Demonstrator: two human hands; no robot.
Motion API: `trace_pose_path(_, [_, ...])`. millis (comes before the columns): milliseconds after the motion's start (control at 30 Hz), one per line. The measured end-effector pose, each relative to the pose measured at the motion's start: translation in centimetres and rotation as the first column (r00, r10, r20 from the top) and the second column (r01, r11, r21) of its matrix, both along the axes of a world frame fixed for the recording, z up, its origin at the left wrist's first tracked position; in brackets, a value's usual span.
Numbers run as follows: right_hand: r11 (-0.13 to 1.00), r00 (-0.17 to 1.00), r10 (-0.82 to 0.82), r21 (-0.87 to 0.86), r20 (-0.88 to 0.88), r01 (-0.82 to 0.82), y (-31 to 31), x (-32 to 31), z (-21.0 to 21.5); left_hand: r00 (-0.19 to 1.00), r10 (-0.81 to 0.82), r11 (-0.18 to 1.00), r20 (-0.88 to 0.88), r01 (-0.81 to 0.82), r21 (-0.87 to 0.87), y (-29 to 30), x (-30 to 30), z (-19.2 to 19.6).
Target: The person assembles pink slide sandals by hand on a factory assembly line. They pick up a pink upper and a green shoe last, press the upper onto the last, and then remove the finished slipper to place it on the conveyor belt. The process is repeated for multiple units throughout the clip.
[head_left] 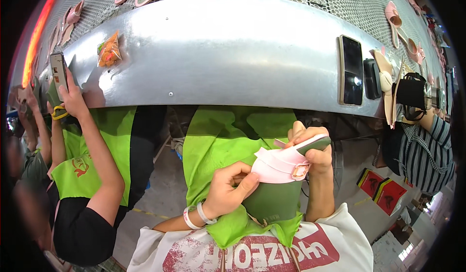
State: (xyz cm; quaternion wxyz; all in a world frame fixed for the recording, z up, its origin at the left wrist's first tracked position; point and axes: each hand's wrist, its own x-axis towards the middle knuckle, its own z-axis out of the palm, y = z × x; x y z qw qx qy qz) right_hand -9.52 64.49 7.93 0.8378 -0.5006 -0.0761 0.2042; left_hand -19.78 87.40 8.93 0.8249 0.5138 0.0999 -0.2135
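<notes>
My right hand (310,148) grips a dark green shoe last (274,199) with a pale pink sandal upper (276,167) stretched over it. A pink buckle (300,171) sits on the strap below my right fingers. My left hand (229,188) presses its thumb and fingers against the left edge of the pink upper. A green apron (218,141) covers my lap beneath the last.
A curved metal bench (218,53) runs across the top, with a phone (351,70), a small orange packet (109,50) and pink sandals (394,22) on the mesh belt behind. A person on the left holds a phone (58,70); another person in a striped sleeve (429,148) stands right.
</notes>
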Motion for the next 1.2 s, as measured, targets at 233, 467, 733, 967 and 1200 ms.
trace_pose_path(233, [0.998,0.999,-0.026,0.062,-0.047,0.029,0.5,-0.1,-0.1,0.999,0.030,0.998,0.016,-0.031,0.056,-0.2,0.2,-0.3])
trace_pose_path(467, [0.963,0.998,-0.059,0.266,0.033,0.048,0.8,-0.2,-1.3,0.996,-0.009,0.998,-0.094,0.003,-0.056,-0.8,0.7,-0.9])
trace_pose_path(733, [0.879,0.991,-0.042,0.476,0.131,-0.026,1.6,0.1,-1.9,0.814,-0.545,0.688,-0.202,0.297,-0.662,-1.7,3.3,-4.4])
trace_pose_path(967, [0.931,0.977,-0.046,-0.346,0.208,0.118,2.7,0.5,6.8,0.968,-0.191,0.980,-0.161,0.179,-0.084,1.6,1.8,0.2])
trace_pose_path(1200, [0.765,0.815,0.123,-0.577,0.566,0.285,9.7,0.2,9.3,0.978,-0.151,0.948,-0.146,0.101,-0.302,2.3,1.3,1.0])
